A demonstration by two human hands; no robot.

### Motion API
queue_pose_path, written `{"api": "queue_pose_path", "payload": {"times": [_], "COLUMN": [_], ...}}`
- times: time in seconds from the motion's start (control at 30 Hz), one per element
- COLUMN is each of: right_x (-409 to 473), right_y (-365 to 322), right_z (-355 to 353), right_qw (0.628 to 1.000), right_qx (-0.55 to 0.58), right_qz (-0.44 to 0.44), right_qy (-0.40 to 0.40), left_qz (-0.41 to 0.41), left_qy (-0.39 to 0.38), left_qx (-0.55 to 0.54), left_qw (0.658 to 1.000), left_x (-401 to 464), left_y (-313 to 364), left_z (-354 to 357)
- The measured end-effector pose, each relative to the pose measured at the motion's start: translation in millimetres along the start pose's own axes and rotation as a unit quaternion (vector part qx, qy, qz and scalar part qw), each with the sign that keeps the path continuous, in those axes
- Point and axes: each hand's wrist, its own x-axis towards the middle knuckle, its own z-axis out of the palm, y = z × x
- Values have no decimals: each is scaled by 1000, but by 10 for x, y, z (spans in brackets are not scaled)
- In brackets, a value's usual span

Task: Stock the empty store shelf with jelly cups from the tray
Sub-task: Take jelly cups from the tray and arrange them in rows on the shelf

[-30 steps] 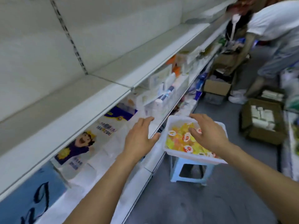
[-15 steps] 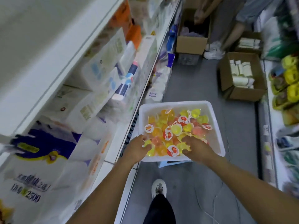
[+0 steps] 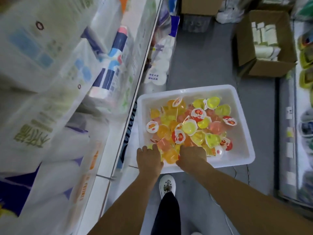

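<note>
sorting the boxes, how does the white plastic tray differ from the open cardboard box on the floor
The white plastic tray is pale and smooth with a rounded rim; the brown cardboard box is brown with loose flaps. The tray holds a jumbled heap of colourful jelly cups; the box holds neat pale packs. Both hands reach into the tray; nothing touches the box. Both are open-topped and rectangular.

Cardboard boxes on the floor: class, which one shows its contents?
The open brown cardboard box at upper right; white packs stand inside it. The other brown box, at the top edge, shows only its side.
</note>
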Motion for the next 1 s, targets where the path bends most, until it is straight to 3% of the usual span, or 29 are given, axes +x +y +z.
{"api": "queue_pose_path", "payload": {"times": [0.17, 0.3, 0.43, 0.57, 0.83, 1.0], "right_x": [60, -11, -268, -644, -1733, -2687], "right_y": [-78, -38, 6, 58, 101, 85], "right_z": [69, -12, -125, -308, -486, -391], "right_qw": [999, 997, 996, 985, 950, 916], "right_qx": [-47, -68, 13, 103, 204, 240], "right_qz": [12, -27, -10, -6, -88, -193], "right_qy": [-11, 18, 89, 141, 220, 255], "left_qz": [16, -25, -109, -119, -105, -100], "left_qy": [12, -12, 3, 33, 135, 202], "left_qx": [-25, -135, -312, -461, -565, -594], "left_qw": [999, 990, 944, 879, 807, 772], "left_x": [47, 12, -151, -462, -1616, -2696], "left_y": [-39, -147, -182, -206, -244, -179], "left_z": [48, -2, -221, -486, -752, -884]}}
